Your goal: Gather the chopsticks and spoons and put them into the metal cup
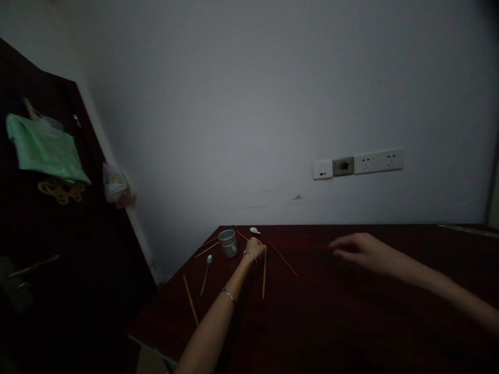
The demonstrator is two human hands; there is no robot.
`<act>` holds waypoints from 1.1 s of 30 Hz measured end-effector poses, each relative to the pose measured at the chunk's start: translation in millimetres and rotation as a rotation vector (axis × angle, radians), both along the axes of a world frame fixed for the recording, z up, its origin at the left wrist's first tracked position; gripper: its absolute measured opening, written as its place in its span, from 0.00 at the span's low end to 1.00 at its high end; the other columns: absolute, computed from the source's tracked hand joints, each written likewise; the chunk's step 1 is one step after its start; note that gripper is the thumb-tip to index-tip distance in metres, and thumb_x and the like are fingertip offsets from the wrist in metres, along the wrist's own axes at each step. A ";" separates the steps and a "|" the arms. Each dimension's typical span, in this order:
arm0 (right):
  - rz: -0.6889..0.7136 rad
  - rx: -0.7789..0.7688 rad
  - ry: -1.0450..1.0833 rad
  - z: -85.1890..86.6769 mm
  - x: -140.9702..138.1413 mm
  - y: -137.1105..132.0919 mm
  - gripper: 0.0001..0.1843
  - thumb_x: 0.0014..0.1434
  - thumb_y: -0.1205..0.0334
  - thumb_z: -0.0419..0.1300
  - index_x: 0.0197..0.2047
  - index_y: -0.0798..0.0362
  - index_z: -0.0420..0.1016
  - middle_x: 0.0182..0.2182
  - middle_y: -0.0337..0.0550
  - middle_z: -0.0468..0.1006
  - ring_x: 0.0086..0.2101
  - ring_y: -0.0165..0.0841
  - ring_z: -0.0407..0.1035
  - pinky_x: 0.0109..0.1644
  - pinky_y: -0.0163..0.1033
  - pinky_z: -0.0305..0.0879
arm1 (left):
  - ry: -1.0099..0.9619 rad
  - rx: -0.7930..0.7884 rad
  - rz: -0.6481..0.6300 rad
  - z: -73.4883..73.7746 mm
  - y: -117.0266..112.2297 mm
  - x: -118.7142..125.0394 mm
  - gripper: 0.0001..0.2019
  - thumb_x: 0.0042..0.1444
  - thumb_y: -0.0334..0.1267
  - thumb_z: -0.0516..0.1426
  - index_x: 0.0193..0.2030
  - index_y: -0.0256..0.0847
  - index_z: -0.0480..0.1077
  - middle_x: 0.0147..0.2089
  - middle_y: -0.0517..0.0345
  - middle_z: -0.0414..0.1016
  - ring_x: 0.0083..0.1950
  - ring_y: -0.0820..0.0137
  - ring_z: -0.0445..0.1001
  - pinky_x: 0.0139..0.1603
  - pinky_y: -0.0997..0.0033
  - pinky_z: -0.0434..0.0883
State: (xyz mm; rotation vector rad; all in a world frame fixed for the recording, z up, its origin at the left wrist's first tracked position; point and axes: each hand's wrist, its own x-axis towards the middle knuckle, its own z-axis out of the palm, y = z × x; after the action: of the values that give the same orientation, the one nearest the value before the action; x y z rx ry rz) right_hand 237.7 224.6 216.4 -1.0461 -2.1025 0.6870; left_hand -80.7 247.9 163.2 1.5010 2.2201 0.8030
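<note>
My left hand (255, 248), with bangles on its arm, reaches over the dark red table (312, 322). Its fingers are closed at the far end of a wooden chopstick (264, 275), which points back toward me. Just left of this hand stands a metal canister (228, 244), upright. A metal spoon (207, 274) lies farther left. Beyond the hand is a small white spoon (254, 230). Over the right part of the table hovers my right hand (358, 249), fingers stretched out and thumb apart, holding nothing.
Several more chopsticks lie scattered, one (283, 258) right of my left hand and another (191, 299) near the left edge. A pale wall with sockets (378, 160) rises behind the table. A dark door (58, 259) with a green cloth (47, 148) stands left.
</note>
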 end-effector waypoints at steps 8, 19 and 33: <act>-0.105 -0.063 -0.335 -54.4 -144.8 85.6 0.12 0.50 0.69 0.56 0.38 0.61 0.75 0.38 0.52 0.76 0.40 0.36 0.70 0.40 0.31 0.61 | 0.336 -0.027 0.022 -39.2 -8.8 -9.9 0.06 0.45 0.37 0.58 0.28 0.38 0.75 0.32 0.51 0.77 0.37 0.68 0.74 0.35 0.77 0.66; -0.187 -0.064 -0.449 -93.5 -201.2 87.5 0.15 0.51 0.60 0.58 0.41 0.58 0.71 0.42 0.55 0.73 0.41 0.40 0.70 0.38 0.35 0.62 | 0.415 -0.107 0.085 -45.1 5.8 -0.8 0.15 0.45 0.43 0.57 0.39 0.37 0.72 0.42 0.45 0.74 0.45 0.62 0.73 0.40 0.72 0.68; -0.217 -0.051 -0.433 -99.0 -206.4 85.3 0.11 0.51 0.70 0.54 0.39 0.58 0.71 0.41 0.57 0.73 0.43 0.43 0.69 0.41 0.43 0.64 | 0.349 -0.148 0.107 -54.4 20.4 2.9 0.18 0.44 0.37 0.58 0.43 0.35 0.70 0.46 0.42 0.73 0.47 0.60 0.71 0.41 0.70 0.68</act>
State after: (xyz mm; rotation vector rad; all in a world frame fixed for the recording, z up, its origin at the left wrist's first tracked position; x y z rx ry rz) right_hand 31.3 309.9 117.4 -1.5364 -2.2869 0.4358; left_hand -77.8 268.3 108.9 1.5575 2.5648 0.4156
